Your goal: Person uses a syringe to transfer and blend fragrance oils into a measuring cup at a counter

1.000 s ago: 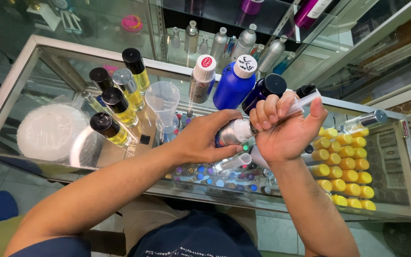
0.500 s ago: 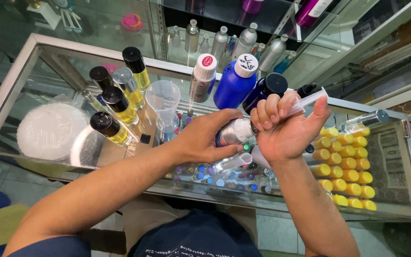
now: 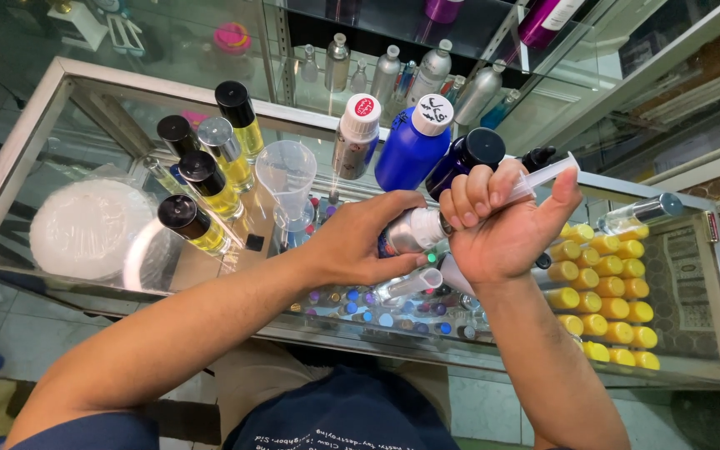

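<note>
The right hand is clenched around a clear syringe, thumb up near its plunger end, its tip hidden at the mouth of a small silver bottle. The left hand grips that bottle, held tilted just above the glass tabletop. Just behind stand a blue bottle and a dark blue bottle; yellow-capped vials crowd the right, and black-capped bottles with a clear measuring cup stand left.
</note>
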